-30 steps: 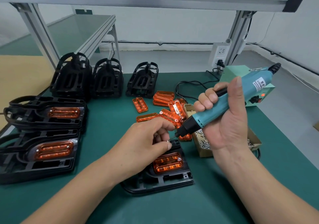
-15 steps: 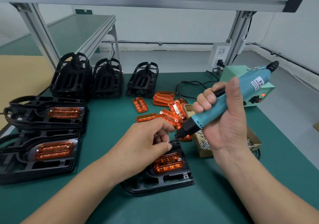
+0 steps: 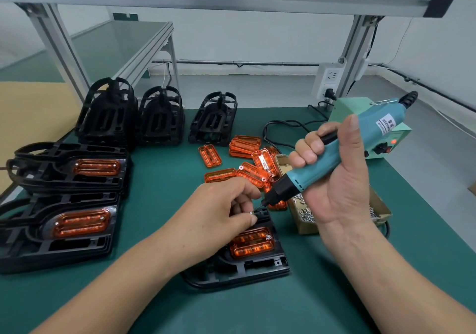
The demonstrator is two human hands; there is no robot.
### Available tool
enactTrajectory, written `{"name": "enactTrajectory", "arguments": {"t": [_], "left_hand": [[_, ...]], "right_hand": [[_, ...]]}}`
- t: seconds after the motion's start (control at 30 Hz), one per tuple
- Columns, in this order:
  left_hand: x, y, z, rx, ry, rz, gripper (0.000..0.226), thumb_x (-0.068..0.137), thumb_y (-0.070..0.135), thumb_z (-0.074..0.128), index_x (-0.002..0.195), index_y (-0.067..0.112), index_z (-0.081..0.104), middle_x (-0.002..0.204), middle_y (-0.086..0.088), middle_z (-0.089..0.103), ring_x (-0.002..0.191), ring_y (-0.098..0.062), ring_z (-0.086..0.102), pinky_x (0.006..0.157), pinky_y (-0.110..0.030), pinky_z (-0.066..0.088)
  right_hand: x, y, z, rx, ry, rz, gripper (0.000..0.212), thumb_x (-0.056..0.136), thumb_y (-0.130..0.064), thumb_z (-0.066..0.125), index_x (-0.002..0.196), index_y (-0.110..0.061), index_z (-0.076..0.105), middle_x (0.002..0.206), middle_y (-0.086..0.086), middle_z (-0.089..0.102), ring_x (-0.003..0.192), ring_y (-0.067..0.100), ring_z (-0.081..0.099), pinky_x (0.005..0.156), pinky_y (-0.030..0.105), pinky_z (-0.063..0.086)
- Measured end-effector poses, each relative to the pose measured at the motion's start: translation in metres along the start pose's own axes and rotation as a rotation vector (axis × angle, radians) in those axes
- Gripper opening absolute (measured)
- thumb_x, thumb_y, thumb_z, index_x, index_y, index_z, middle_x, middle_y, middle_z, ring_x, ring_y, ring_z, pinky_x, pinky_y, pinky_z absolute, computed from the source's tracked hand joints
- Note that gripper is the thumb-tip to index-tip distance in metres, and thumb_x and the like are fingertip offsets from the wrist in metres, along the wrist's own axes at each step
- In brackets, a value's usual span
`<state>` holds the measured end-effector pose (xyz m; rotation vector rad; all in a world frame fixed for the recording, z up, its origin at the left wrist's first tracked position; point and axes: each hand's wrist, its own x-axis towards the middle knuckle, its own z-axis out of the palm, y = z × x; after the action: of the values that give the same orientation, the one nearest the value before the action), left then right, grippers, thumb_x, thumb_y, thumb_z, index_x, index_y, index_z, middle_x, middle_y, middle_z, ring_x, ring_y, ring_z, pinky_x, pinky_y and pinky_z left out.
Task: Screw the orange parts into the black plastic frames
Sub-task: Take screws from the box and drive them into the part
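Observation:
A black plastic frame (image 3: 239,272) lies in front of me on the green mat with an orange part (image 3: 251,243) seated in it. One screw head shows at that part's right end. My left hand (image 3: 219,212) hovers over the frame's far end and pinches a small screw (image 3: 251,212) at the tip of the screwdriver bit. My right hand (image 3: 337,179) grips a teal electric screwdriver (image 3: 334,156), tilted down to the left, its bit touching the screw.
Two finished frames with orange parts (image 3: 77,169) lie at the left. Three stacks of bare black frames (image 3: 159,117) stand at the back. Loose orange parts (image 3: 244,158) lie mid-table beside a cardboard box of screws (image 3: 304,215). A green power supply (image 3: 386,140) sits back right.
The screwdriver has tilted and dropped slightly; its bit still meets the screw pinched in my left fingers. Nothing else has moved.

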<state>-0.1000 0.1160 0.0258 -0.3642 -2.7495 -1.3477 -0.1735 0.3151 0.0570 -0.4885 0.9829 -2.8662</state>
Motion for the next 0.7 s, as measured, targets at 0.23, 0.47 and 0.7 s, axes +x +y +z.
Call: {"name": "enactTrajectory", "arguments": {"t": [0.23,0.47,0.7], "left_hand": [[-0.001,0.001,0.000,0.035,0.000,0.013,0.032,0.090,0.018,0.081,0.110,0.039,0.067,0.097,0.018,0.069,0.085,-0.007,0.065,0.075,-0.020,0.053],[0.000,0.004,0.004,0.238,0.028,0.073,0.030,0.092,0.022,0.079,0.116,0.034,0.067,0.087,0.018,0.065,0.086,-0.006,0.062,0.075,-0.025,0.051],[-0.002,0.012,0.011,0.461,0.031,0.120,0.027,0.089,0.022,0.072,0.096,0.035,0.050,0.078,0.015,0.057,0.078,-0.005,0.051,0.067,-0.027,0.045]], "right_hand": [[0.000,0.001,-0.001,-0.019,-0.019,0.020,0.035,0.085,-0.050,0.080,0.089,-0.018,0.066,0.071,-0.003,0.051,0.060,0.011,0.049,0.061,0.026,0.048],[-0.004,0.003,0.002,-0.121,-0.120,0.007,0.042,0.084,-0.051,0.083,0.092,-0.014,0.063,0.072,0.001,0.053,0.062,0.015,0.052,0.063,0.030,0.049],[-0.008,0.004,0.007,-0.225,-0.246,0.033,0.047,0.082,-0.052,0.085,0.091,-0.013,0.061,0.070,0.005,0.052,0.059,0.018,0.052,0.060,0.032,0.048]]}}
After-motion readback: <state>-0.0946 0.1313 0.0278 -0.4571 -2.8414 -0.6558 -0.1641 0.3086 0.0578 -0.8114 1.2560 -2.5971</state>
